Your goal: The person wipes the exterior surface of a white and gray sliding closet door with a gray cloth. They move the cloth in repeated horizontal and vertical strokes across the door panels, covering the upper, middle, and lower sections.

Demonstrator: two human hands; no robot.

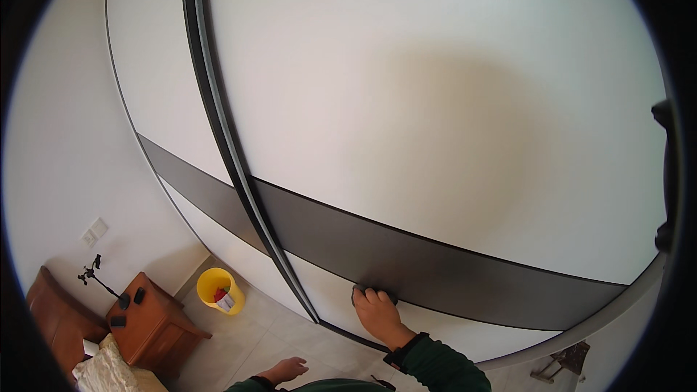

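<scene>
My right hand (377,313) is closed over a dark, cloth-like pad (391,297) and presses it to the sliding wardrobe door (327,101). It sits at the lower edge of the grey band (435,258) that crosses the white door. The fingers cover most of the pad, so its exact kind is hard to tell. Low in the view, my left hand (285,370) hangs above the floor with fingers loosely stretched, holding nothing. Both sleeves are dark green, and a black band circles the right wrist.
A dark vertical door frame (218,101) divides the wardrobe's panels. On the tiled floor (272,348) stands a yellow bin (210,279) with red and white items inside. To its left are a wooden nightstand (163,323) bearing a black stand (109,290), and a bed (54,312). A small stool (566,361) is at lower right.
</scene>
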